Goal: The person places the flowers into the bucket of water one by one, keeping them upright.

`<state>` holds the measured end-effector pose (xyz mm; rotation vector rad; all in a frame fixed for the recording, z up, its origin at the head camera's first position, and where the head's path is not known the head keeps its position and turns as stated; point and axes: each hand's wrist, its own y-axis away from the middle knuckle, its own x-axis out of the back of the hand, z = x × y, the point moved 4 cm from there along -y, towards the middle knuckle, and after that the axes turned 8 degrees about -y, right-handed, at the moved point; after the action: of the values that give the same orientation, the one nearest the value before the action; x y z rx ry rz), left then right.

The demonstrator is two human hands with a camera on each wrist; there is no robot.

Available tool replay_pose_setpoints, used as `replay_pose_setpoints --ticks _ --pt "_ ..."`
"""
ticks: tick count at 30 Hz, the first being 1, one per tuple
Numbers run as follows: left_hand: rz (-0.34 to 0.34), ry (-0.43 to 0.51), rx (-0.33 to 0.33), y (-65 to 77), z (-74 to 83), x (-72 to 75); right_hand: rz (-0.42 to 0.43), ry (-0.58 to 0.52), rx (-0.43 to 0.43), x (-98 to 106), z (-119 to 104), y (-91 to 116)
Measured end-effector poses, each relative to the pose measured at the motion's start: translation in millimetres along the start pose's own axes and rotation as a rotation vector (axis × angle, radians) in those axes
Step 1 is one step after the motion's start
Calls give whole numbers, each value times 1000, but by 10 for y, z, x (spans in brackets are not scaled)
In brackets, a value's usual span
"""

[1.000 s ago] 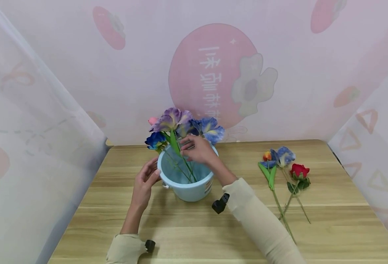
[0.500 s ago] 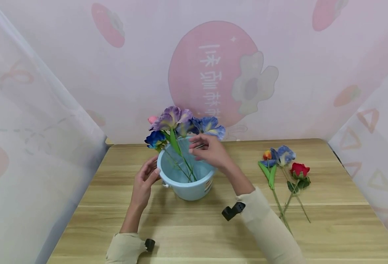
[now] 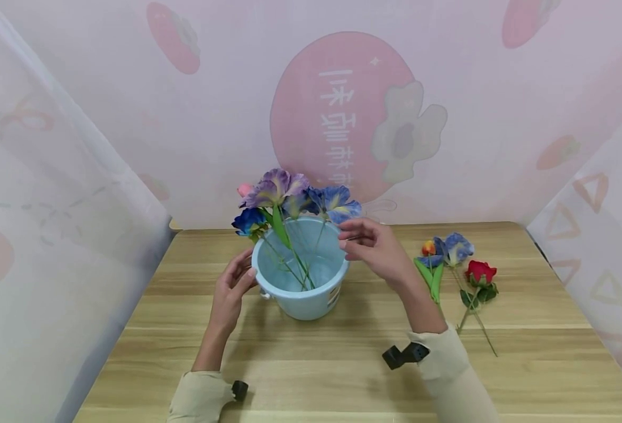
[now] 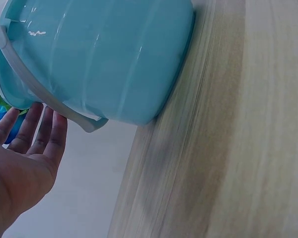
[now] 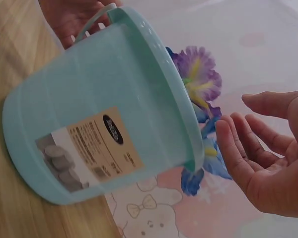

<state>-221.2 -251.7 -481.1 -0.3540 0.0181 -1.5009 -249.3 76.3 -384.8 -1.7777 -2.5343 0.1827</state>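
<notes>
Your left hand (image 3: pixel 231 292), fingers fairly straight, touches the bucket (image 3: pixel 301 308) on the table (image 3: pixel 311 364): steady it lightly. Your right hand (image 3: pixel 377 251), empty, fingers loosely bent, should clear the blue iris (image 3: pixel 341 207) leaning in there; grasp the red rose (image 3: pixel 481 272), at right, low down.

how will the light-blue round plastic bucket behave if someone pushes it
The bucket looks light for its size, hollow with thin green stems inside. Its sides taper toward the base, so a high push might tip it. Its glossy wall could feel slippery.
</notes>
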Motion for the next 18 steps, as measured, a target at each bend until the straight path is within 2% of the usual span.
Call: replay_pose_setpoints --ticks 9,18 --pt "-1 1 9 2 4 4 112 7 -13 392 118 288" --pt "0 -7 8 13 9 2 201 22 -21 925 188 563"
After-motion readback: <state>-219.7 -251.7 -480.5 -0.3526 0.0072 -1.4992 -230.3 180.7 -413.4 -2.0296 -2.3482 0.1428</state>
